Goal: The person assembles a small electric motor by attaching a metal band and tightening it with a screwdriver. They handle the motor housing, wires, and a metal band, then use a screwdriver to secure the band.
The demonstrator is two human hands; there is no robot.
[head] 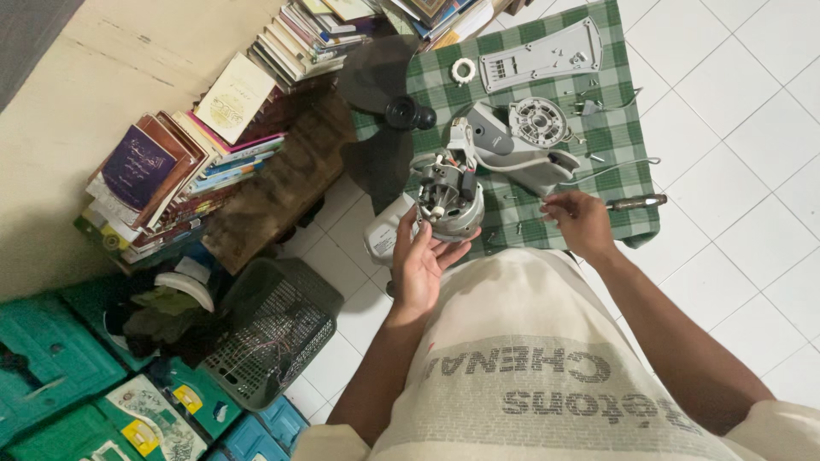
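Head view: the left hand (423, 260) cups the fan motor (446, 198) at the checked tabletop's (615, 128) edge; dense, rigid metal, best gripped around its casing. The right hand (581, 220) pinches something too small to identify.

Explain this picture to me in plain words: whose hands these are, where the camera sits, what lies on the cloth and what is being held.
There is one picture, taken by a camera on a person's head, looking down past their pale shirt. No machine is at work, only two bare hands. The left hand cups a small electric motor, metal with a shaft sticking out. The right hand rests with its fingertips on the green checked cloth, beside a screwdriver. On the cloth lie grey plastic housing parts, a flat grey cover plate, a white ring, loose screws and a dark fan blade. Stacked books and a grey basket sit on the floor to the left.
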